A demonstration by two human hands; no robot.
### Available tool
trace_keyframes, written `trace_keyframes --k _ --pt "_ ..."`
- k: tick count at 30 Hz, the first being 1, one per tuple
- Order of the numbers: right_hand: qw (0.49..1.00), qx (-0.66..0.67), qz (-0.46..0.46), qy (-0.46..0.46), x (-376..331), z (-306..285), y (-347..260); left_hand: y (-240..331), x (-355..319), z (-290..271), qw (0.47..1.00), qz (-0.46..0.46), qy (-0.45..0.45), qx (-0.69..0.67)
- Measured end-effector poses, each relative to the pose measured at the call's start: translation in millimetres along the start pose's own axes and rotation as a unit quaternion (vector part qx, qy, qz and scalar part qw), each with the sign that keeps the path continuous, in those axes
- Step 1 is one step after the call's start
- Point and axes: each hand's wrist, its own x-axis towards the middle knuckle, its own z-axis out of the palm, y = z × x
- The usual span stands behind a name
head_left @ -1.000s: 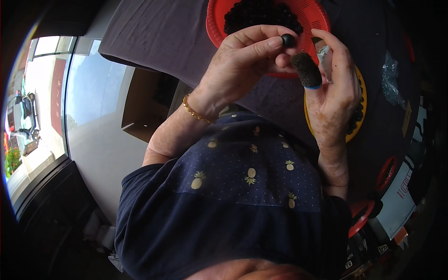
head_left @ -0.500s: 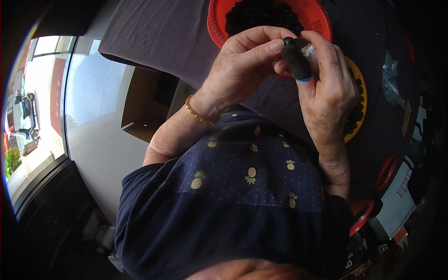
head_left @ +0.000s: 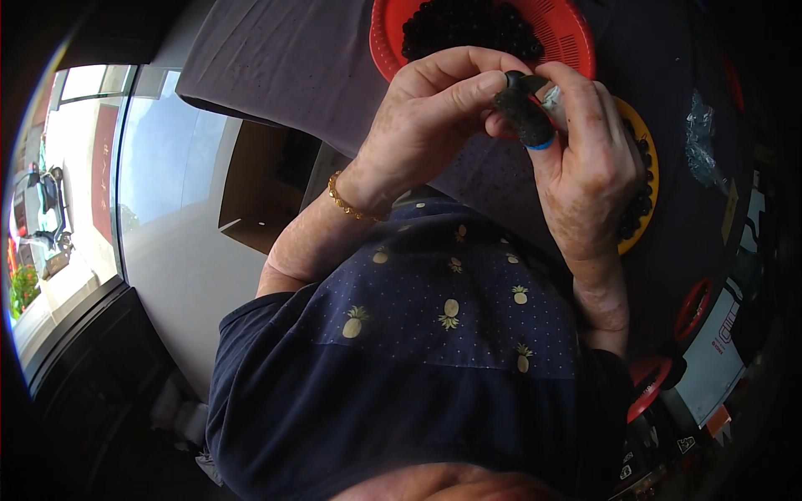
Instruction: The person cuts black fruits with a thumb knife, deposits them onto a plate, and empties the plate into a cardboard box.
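Observation:
My left hand (head_left: pixel 434 108) is closed, its thumb and forefinger pinching a small dark round piece (head_left: pixel 514 78) like a berry. My right hand (head_left: pixel 589 150) is closed close against it. A dark, worn thumb sleeve (head_left: pixel 522 118) with a blue edge covers the right thumb. Between that thumb and the bent forefinger shows a thin, flat, dark grey blade (head_left: pixel 535 84), its edge at the round piece; its handle is hidden in the hand. Something whitish (head_left: pixel 551 97) shows beside the right fingers. Both hands are held above the near side of a red colander (head_left: pixel 386 50).
Many dark round pieces (head_left: pixel 468 29) fill part of the colander. A yellow tray (head_left: pixel 649 179) with similar pieces lies partly behind my right hand. Crumpled clear plastic (head_left: pixel 703 142) rests on the dark cloth (head_left: pixel 284 67) at right. An open cardboard box (head_left: pixel 259 184) stands at left.
The thumb sleeve and the right thumb have dropped slightly and tilted more to the left. The blade now angles across the round piece. The left hand has barely moved.

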Motion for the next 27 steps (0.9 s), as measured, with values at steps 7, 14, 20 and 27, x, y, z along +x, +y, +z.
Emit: trace_keyframes --k 7,14,20,27 --pt "0.995 0.01 -0.09 0.035 2 1 4 12 2 0 0.996 -0.081 -0.024 0.038" --pt "0.995 0.044 -0.09 0.015 1 -9 5 14 5 6 0.993 -0.117 0.02 0.011" --pt "0.999 0.017 -0.045 0.013 2 -13 -1 13 6 -6 0.985 -0.125 -0.065 -0.098" --pt "1.0 0.002 -0.023 0.005 4 -12 -1 11 3 -6 0.992 -0.114 -0.028 -0.043"
